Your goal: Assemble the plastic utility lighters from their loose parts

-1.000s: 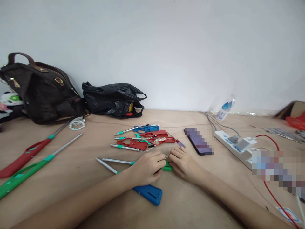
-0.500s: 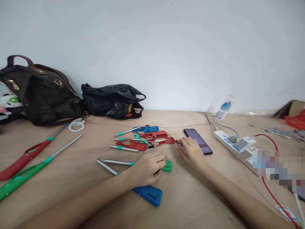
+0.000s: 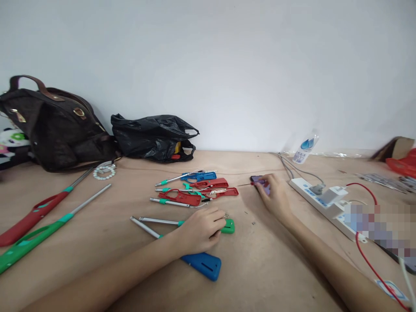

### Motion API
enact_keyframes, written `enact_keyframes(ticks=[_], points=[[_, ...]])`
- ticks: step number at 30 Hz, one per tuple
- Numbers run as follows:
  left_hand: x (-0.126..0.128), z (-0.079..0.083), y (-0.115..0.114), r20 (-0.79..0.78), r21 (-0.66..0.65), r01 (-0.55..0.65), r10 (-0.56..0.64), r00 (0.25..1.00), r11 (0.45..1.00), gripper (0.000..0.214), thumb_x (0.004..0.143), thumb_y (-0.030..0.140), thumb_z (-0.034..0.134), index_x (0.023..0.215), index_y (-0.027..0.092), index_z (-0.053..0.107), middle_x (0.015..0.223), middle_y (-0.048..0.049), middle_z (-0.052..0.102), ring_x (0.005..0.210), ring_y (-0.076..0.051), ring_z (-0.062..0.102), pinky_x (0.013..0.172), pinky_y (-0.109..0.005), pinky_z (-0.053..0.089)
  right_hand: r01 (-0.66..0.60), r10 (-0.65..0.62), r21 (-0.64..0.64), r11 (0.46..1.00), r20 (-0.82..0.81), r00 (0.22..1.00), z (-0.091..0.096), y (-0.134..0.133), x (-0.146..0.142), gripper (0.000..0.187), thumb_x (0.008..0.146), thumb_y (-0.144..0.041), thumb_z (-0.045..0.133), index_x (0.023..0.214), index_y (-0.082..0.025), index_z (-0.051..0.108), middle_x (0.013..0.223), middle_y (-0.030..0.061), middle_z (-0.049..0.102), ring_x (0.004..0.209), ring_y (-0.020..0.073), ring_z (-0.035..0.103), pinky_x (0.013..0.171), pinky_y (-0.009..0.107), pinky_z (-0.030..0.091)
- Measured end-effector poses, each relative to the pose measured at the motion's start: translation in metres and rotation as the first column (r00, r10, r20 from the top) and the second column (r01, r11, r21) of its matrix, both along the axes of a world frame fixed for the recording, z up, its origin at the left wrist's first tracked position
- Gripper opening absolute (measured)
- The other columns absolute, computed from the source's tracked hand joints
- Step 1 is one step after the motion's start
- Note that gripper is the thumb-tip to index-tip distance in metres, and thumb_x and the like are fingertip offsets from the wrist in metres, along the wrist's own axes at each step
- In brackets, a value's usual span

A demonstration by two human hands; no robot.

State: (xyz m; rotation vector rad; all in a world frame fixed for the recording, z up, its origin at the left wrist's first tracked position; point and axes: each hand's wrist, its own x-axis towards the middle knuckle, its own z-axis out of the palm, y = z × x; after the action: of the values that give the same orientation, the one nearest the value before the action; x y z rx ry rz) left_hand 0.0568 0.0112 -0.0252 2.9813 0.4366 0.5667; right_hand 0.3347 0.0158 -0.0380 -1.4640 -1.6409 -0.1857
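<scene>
My left hand (image 3: 204, 229) has its fingers curled over a green gas lighter (image 3: 229, 225); its end and metal tube show on either side. Under my left forearm lies a blue gas lighter (image 3: 204, 265), partly hidden. A thin screwdriver with a red handle (image 3: 253, 183) is pinched in my right hand (image 3: 274, 197), its shaft pointing left. That hand is above a phone (image 3: 258, 178) and covers most of it. Beyond my left hand are several opened lighters, among them a red half-shell (image 3: 180, 197) and a blue half-shell (image 3: 208, 175). Tiny metal bits (image 3: 253, 223) lie between my hands.
At the left lie a red lighter (image 3: 39, 212) and a green lighter (image 3: 42, 237), near a bead bracelet (image 3: 104, 172). A dark bag (image 3: 65, 130) and a black plastic bag (image 3: 149, 136) stand behind. Right: a power strip (image 3: 318, 203) with cables and a bottle (image 3: 305, 148).
My right hand has moved right and slightly away from me, over the phone, bringing the screwdriver's shaft into plain view. My left hand has stayed on the green lighter.
</scene>
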Motion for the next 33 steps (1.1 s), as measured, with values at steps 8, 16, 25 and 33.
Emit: enact_keyframes(ticks=[8,16,25,33], points=[[0.000,0.001,0.000,-0.015,-0.012,-0.002,0.001,1.000,1.000,0.012,0.077,0.008,0.049,0.075,0.018,0.045,0.083,-0.0032,0.056,0.077,-0.018,0.052,0.066,-0.029,0.038,-0.272,0.378,0.275,0.922,-0.492,0.785,0.081,-0.022,-0.019,0.017,0.095,-0.039,0.050,0.099,-0.024,0.042,0.086,0.0028,0.064,0.057,0.0124,0.057,0.050,0.028,0.045],[0.000,0.001,-0.001,-0.022,-0.025,-0.006,0.006,1.000,1.000,0.011,0.077,0.009,0.050,0.078,0.019,0.047,0.087,-0.0035,0.057,0.081,-0.019,0.053,0.068,-0.029,0.041,-0.433,0.496,0.251,0.866,-0.544,0.677,0.052,-0.038,-0.068,0.014,0.097,-0.035,0.046,0.104,-0.023,0.042,0.078,-0.0004,0.062,0.053,0.0110,0.056,0.051,0.027,0.047],[0.000,0.002,0.000,0.011,0.011,0.019,-0.019,1.000,1.000,0.011,0.077,0.008,0.051,0.076,0.018,0.046,0.085,-0.0032,0.055,0.078,-0.019,0.051,0.066,-0.029,0.039,-0.525,0.541,0.172,0.833,-0.450,0.711,0.024,-0.046,-0.080,0.010,0.100,-0.029,0.038,0.108,-0.024,0.043,0.077,-0.0008,0.056,0.056,0.0099,0.047,0.051,0.023,0.042],[0.000,0.002,0.001,-0.013,0.013,0.019,-0.019,1.000,1.000,0.011,0.078,0.008,0.051,0.077,0.018,0.046,0.088,-0.0042,0.056,0.080,-0.019,0.051,0.069,-0.029,0.040,-0.566,0.538,0.074,0.821,-0.430,0.724,0.017,-0.044,-0.077,0.010,0.101,-0.028,0.037,0.109,-0.024,0.041,0.076,-0.0016,0.055,0.055,0.0099,0.046,0.051,0.023,0.041]])
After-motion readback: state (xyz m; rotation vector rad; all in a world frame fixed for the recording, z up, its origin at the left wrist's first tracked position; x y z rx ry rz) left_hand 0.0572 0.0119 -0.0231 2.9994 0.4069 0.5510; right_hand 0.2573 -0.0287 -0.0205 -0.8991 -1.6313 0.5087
